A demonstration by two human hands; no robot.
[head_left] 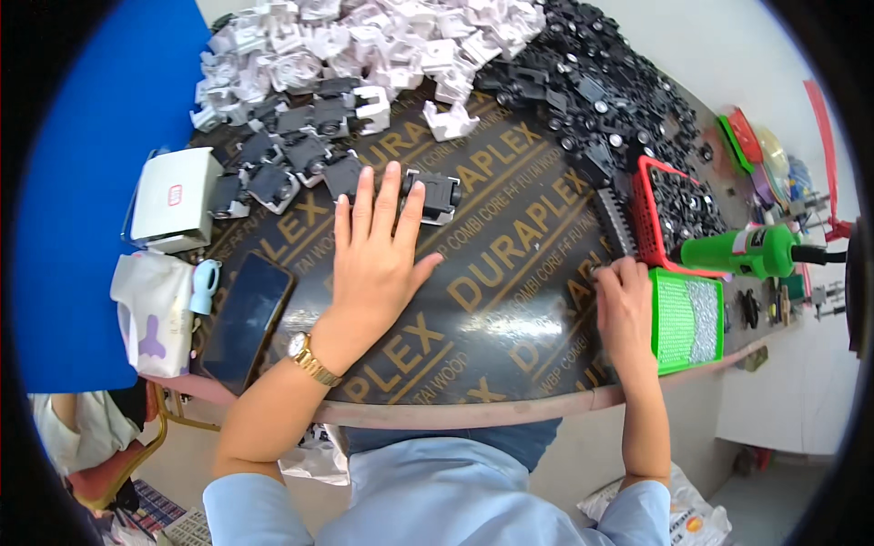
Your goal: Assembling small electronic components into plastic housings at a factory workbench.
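My left hand (pixel 381 259), with a gold watch at the wrist, lies flat with fingers spread. Its fingertips reach the black plastic parts in the middle of the table, where a black part with a pale rim (pixel 431 196) sits just beyond the index finger. My right hand (pixel 625 314) is closed at the right, its fingertips bent together by the lower end of a black ridged strip (pixel 617 224). What they pinch, if anything, is too small to tell. Beside that hand stands a green tray (pixel 669 362) of small silvery pieces.
White plastic parts (pixel 364 41) and small black parts (pixel 592 82) are heaped at the back. A red basket (pixel 648 214) of black parts and a green power screwdriver (pixel 737 252) are at right. Leftward are a white box (pixel 173 202), a phone (pixel 246 318) and a tissue pack (pixel 150 314).
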